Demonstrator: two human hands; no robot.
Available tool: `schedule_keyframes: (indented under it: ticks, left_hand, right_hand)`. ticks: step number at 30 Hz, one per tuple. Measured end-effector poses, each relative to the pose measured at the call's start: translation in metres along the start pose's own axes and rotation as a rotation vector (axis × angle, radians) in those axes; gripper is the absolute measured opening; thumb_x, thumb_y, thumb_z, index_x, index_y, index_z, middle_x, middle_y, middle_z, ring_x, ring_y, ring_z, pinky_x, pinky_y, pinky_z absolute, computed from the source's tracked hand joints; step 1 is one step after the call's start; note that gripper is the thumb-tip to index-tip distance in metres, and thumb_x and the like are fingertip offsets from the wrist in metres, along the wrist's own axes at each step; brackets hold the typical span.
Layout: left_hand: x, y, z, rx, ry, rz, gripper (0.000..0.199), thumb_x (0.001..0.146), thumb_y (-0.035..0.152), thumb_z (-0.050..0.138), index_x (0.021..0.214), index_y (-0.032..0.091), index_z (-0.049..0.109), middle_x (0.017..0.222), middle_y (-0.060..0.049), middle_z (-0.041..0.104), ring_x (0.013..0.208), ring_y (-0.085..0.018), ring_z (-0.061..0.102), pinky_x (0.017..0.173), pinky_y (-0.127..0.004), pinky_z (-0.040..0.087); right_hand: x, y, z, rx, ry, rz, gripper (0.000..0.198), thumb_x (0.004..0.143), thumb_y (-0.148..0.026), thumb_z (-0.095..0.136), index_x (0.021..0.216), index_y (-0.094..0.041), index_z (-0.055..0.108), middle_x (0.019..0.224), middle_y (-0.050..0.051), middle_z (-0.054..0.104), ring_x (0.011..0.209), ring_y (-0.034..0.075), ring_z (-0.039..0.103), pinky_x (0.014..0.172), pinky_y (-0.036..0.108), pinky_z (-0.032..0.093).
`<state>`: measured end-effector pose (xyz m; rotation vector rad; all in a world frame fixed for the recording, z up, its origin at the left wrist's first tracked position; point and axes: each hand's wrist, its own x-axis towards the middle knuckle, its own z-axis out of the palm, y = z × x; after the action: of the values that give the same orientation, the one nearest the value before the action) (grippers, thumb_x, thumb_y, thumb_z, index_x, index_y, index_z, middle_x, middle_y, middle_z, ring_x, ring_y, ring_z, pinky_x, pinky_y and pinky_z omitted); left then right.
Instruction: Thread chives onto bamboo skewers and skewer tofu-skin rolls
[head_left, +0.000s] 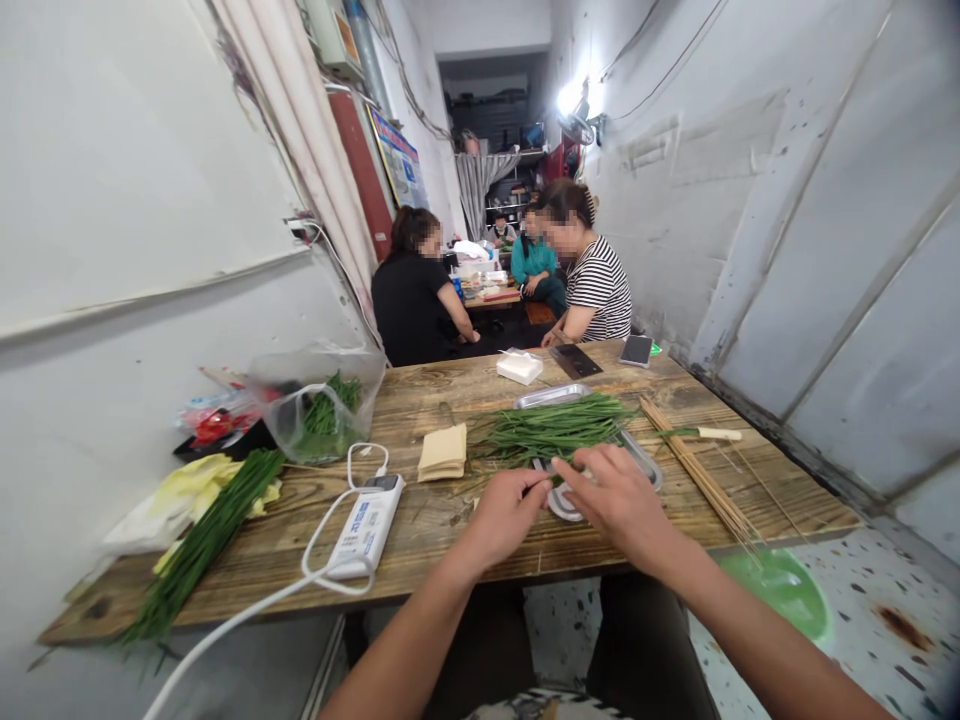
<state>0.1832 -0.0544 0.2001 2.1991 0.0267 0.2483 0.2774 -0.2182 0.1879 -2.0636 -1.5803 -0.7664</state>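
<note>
My left hand [510, 512] is closed in a pinch on a short green piece that looks like chives [556, 481]. Against its other end, my right hand [619, 503] has its fingers bent and closed; they partly hide the piece. Just beyond both hands, a pile of long green chives [559, 425] lies across a metal tray [651, 468]. Under my right fingers a white round object [564, 506] is partly covered. To the left sits a stack of pale yellow, square sheets [442, 453], perhaps tofu skin.
Bamboo skewers [697, 475] and a light-handled knife [718, 434] lie right, above a green basin [787, 595]. A power strip [367, 530], a chive bundle [217, 535] and a plastic bag [330, 415] occupy the left. Behind are a tissue pack [519, 366], a phone [636, 350] and several seated people.
</note>
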Motion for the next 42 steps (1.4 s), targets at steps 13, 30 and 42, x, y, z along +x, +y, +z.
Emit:
schedule_keyframes:
  ticks: [13,30,42]
  left_hand:
    - [-0.002,0.001,-0.007,-0.012,-0.026,-0.05,0.03,0.085,0.026,0.042,0.061,0.014,0.056,0.056,0.002,0.049,0.056,-0.01,0.043,0.057,-0.021,0.03]
    - [0.008,-0.003,0.01,-0.174,-0.007,-0.076,0.042,0.09,0.042,0.042,0.073,0.013,0.067,0.058,-0.001,0.058,0.055,-0.012,0.05,0.056,-0.022,0.038]
    - [0.098,-0.023,-0.004,0.456,0.154,0.175,0.029,0.09,0.022,0.047,0.111,0.018,0.065,0.108,-0.011,0.066,0.104,-0.022,0.057,0.098,-0.039,0.038]
  right_hand:
    - [0.008,-0.007,-0.001,0.092,0.048,0.168,0.029,0.088,-0.025,0.056,0.114,-0.015,0.062,0.082,0.007,0.06,0.077,0.021,0.051,0.069,0.035,0.04]
    - [0.001,-0.007,0.024,1.403,0.129,0.993,0.032,0.069,-0.045,0.074,0.074,-0.014,0.067,0.051,-0.003,0.053,0.046,0.008,0.042,0.047,0.022,0.033]
    - [-0.036,0.053,-0.088,1.127,0.449,0.955,0.026,0.06,-0.039,0.082,0.074,-0.02,0.071,0.049,-0.003,0.05,0.043,0.01,0.042,0.04,0.024,0.033]
